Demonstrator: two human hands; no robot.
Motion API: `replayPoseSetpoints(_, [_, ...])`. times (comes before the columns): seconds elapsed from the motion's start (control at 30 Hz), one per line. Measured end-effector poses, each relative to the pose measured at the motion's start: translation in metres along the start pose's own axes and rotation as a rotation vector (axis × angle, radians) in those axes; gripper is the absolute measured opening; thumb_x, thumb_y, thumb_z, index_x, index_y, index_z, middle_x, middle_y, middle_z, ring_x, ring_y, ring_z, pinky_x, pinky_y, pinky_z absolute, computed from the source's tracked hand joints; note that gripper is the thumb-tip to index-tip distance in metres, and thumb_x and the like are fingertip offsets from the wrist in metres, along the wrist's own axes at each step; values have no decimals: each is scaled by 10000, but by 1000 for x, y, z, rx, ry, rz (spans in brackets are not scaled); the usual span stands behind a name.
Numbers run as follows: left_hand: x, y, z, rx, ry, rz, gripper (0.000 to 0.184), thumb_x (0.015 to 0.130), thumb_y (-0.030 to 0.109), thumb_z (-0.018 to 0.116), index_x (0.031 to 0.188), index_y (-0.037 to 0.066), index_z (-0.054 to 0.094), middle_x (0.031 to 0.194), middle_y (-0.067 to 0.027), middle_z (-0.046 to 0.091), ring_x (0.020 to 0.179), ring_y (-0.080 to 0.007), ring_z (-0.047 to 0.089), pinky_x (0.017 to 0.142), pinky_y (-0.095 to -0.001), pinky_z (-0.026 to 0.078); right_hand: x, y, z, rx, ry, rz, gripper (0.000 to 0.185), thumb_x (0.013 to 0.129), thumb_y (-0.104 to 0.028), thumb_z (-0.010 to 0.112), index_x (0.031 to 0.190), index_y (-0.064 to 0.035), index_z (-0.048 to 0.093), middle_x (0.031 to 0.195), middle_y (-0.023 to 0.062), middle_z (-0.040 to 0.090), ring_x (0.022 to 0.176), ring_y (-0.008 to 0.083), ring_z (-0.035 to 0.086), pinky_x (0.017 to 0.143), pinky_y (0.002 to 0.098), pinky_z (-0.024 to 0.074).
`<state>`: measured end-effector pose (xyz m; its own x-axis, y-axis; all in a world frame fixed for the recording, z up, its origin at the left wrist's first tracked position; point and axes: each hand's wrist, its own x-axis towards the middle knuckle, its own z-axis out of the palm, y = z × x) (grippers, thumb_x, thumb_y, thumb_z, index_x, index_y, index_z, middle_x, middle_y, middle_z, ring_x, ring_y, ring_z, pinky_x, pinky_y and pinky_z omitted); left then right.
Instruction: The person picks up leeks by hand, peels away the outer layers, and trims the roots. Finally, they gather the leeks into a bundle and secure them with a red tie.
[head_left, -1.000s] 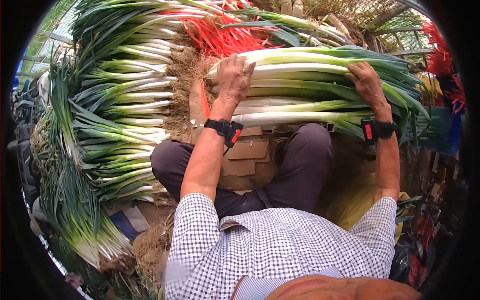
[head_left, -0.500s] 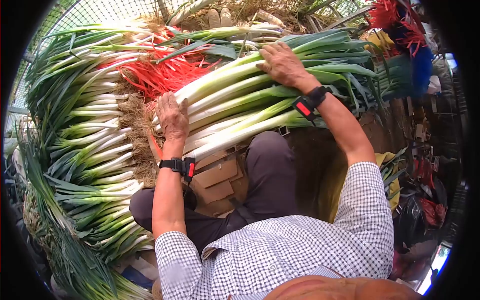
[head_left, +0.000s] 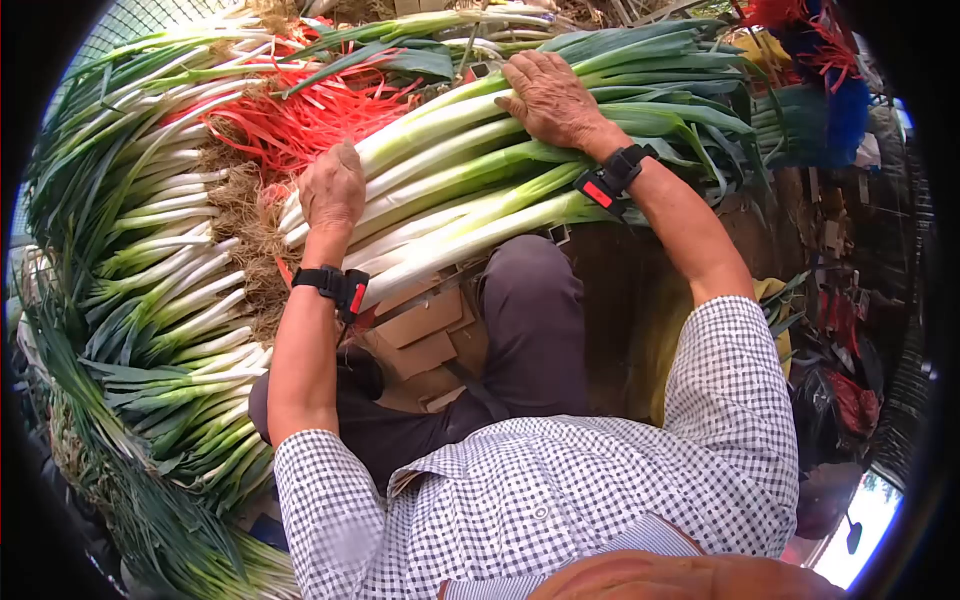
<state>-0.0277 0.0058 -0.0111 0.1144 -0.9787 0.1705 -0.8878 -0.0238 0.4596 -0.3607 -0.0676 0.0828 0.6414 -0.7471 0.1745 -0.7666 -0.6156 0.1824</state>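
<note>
Both of the person's hands are on a broad bundle of thick leeks [head_left: 450,205], which lies at the middle of the scene beyond the knees, white ends to the left and dark green leaves to the far right. The left hand [head_left: 333,190] is at the white ends, its fingers bent down out of sight, so whether it grips them cannot be told. The right hand [head_left: 552,98] lies over the far side of the bundle, where white turns to green, with its thumb apart from its fingers across the stalks; how firmly it holds cannot be told. Each wrist wears a black strap with a small red-marked device. Just beyond the left hand is a tangled heap of red strips [head_left: 300,125], and further off some loose leeks lie across the far side. On the left, a long row of thinner leeks [head_left: 165,285] points its brown roots [head_left: 258,275] toward the bundle. Flat pieces of cardboard [head_left: 425,335] lie between the person's dark trouser legs, near the bundle's near edge. To the right, yellow material [head_left: 655,370] shows beside the checked sleeve.
</note>
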Motion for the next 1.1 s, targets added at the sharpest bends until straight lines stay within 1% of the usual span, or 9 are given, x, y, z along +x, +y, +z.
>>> replayPoseSetpoints(0.2, [4,3,-7,33,76,10,511,1004,357,416,740,21,697,817,-257,676,774,-461,654,778,-546,503,13,11,-17,148,22,3,532,1014,-460,472,1314,-29,556,1355,181,539,1295,326,467,1125,455,296])
replayPoseSetpoints(0.43, [-3,7,-14,-1,-63,-46,426,990,294,395,843,14,681,929,-242,684,904,-422,643,828,-508,494,1,1,-12,59,-142,131,581,1024,-457,412,1344,16,517,1426,201,496,1362,352,413,1161,445,267])
replayPoseSetpoints(0.57, [-7,-7,-2,-99,40,161,357,1002,288,372,957,29,613,979,-211,670,967,-418,613,864,-520,464,-15,-3,4,-1,76,90,541,1018,-409,435,1295,43,544,1345,205,544,1312,362,457,1145,450,295])
replayPoseSetpoints(0.67, [14,-1,-18,53,-307,23,373,1005,320,386,1053,38,624,1029,-183,674,1007,-383,605,878,-505,452,9,1,-6,89,-148,145,492,1011,-379,433,1237,33,579,1305,191,569,1272,341,487,1115,451,322])
replayPoseSetpoints(0.8, [23,-26,8,324,81,326,317,1005,325,379,979,100,600,1054,-140,677,989,-344,619,846,-482,460,10,10,15,99,50,98,397,958,-373,495,1037,-16,651,1057,159,627,1078,317,565,983,454,386])
replayPoseSetpoints(0.83, [14,-6,-11,228,-205,187,315,1004,307,355,937,86,570,1043,-175,678,982,-381,629,837,-511,464,10,9,14,84,17,116,398,960,-374,491,1046,-22,656,1072,160,629,1089,315,565,989,446,383])
replayPoseSetpoints(0.9, [12,1,-12,58,-239,9,407,1002,339,268,989,49,554,1042,-251,669,976,-485,609,859,-563,452,9,8,7,100,60,85,386,961,-384,500,1006,-33,655,1039,152,632,1037,315,582,966,447,402])
replayPoseSetpoints(1.0, [11,7,-19,7,-241,-115,519,992,430,223,1053,73,595,1064,-275,657,1007,-506,587,888,-559,444,-1,7,-16,34,385,14,327,946,-354,557,980,-44,656,1005,141,637,991,312,600,920,427,432])
replayPoseSetpoints(1.1, [9,6,-20,-6,-254,-197,575,984,476,213,1096,93,626,1085,-289,648,1037,-508,579,912,-551,441,-53,9,-81,162,468,205,248,851,-264,715,953,-48,647,989,116,649,965,308,618,847,442,467])
